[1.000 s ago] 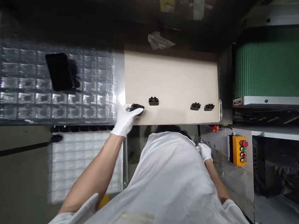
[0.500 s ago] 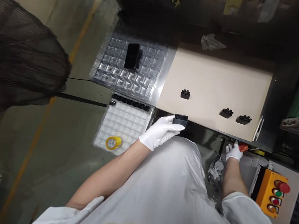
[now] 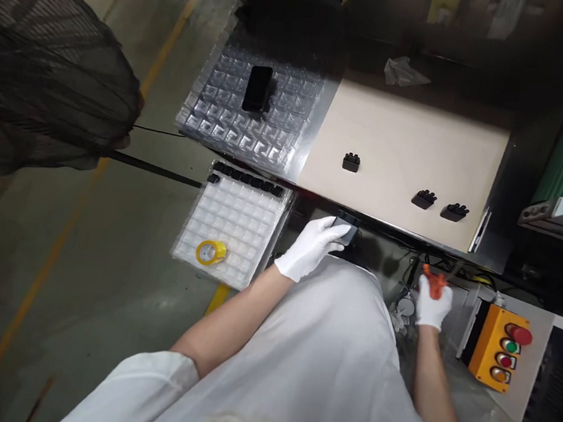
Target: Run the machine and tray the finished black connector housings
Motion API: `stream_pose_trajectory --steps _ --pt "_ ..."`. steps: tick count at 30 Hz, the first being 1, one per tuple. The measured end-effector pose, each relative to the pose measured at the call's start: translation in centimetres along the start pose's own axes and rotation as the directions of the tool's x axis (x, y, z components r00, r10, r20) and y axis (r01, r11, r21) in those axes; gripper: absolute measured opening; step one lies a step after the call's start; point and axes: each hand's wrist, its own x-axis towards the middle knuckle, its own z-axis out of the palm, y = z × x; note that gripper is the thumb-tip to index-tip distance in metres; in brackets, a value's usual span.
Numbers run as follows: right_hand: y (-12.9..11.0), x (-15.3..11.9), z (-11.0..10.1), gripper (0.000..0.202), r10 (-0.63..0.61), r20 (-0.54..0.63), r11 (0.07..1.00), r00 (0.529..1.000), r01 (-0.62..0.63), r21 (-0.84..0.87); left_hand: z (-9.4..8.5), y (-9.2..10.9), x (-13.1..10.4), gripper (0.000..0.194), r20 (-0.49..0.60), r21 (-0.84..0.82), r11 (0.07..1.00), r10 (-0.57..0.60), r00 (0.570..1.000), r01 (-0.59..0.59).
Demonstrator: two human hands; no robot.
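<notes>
In front of the table's edge, my left hand (image 3: 311, 244), in a white glove, grips a black block-shaped plastic part (image 3: 346, 230) between thumb and fingers. To the right, my gloved right hand (image 3: 433, 307) is closed round an orange-red tool (image 3: 435, 281) with a thin metal nozzle; its exact kind is unclear. On the beige work surface (image 3: 410, 137) sit three small black parts with round knobs on top: one on the left (image 3: 352, 162) and two on the right, one (image 3: 424, 198) beside the other (image 3: 455, 212).
Clear plastic trays (image 3: 270, 129) lie at left with a black phone-like device (image 3: 258, 89) on top. Below them, a white tray (image 3: 230, 219) holds a row of black parts and a yellow tape roll (image 3: 211, 252). An orange button box (image 3: 501, 348) stands at right, a dark mesh-covered object (image 3: 54, 73) at far left.
My right hand has lifted the orange-red tool, which now stands up out of its grip. My left hand still holds the black part, now tilted. The camera view has shifted slightly.
</notes>
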Motion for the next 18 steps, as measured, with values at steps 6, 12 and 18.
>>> stream_pose_trajectory --steps 6,12,18 --pt "-4.2 -6.5 -0.4 0.028 -0.145 0.754 0.863 0.641 0.454 -0.221 -4.0 -8.5 6.1 0.021 -0.257 0.401 0.911 0.012 0.966 0.096" --pt "-6.6 -6.1 2.3 0.039 0.145 0.763 0.739 0.631 0.444 -0.507 -6.6 -13.2 8.8 0.019 -0.305 0.605 0.765 -0.035 0.952 0.222" --pt "-9.2 -6.0 2.5 0.049 0.302 0.754 0.625 0.584 0.475 -0.619 -6.8 -14.3 9.0 0.024 -0.267 0.676 0.687 -0.107 0.958 0.265"
